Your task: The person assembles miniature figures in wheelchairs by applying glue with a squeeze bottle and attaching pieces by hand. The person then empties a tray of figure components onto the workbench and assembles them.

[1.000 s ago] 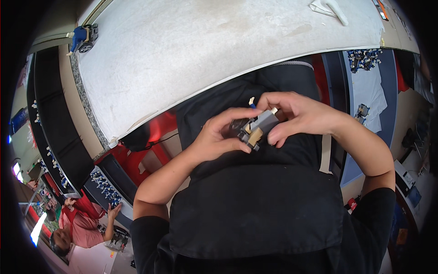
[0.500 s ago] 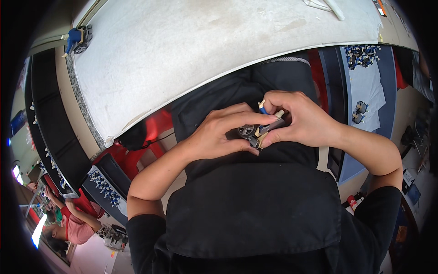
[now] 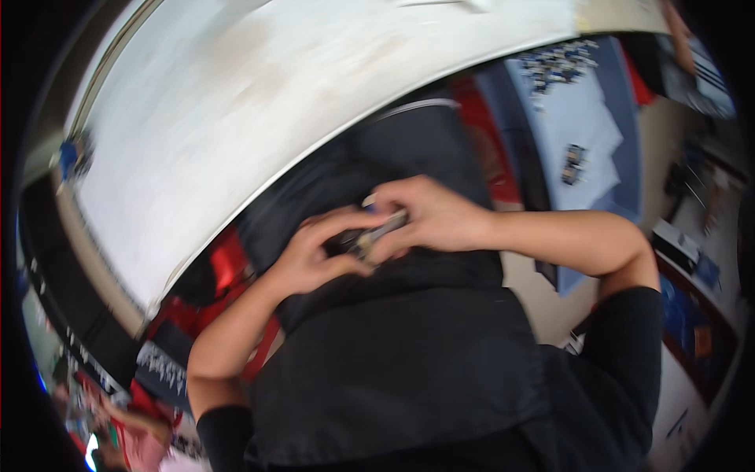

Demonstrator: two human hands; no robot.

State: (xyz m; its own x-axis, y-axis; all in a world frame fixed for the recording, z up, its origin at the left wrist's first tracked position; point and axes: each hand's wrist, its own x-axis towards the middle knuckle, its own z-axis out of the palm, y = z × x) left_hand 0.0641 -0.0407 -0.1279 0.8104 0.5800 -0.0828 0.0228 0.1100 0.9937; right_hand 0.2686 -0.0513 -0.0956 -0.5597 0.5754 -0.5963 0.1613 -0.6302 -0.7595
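- Gripping a small toy (image 3: pixel 385 229) between left hand (image 3: pixel 308 253) and right hand (image 3: pixel 430 217), above the lap (image 3: pixel 338 173)
- Probably mid-job, not put down yet; too blurry to tell finished from missing parts
- Seeing likely more toys (image 3: pixel 558 66) in a blue bin (image 3: pixel 627 126), out past the right hand

From the person's head, a wide fisheye camera, left one of a side-by-side pair, looks steeply down over the chest (image 3: pixel 397 377) at the left hand (image 3: pixel 309 256) and right hand (image 3: pixel 431 214), near, with both forearms (image 3: pixel 562 237) in view. The table (image 3: pixel 275 102) fills the upper left, its edge slanting and bowed, with a tray (image 3: pixel 627 134) at upper right. The view is blurred, and black rims its corners.
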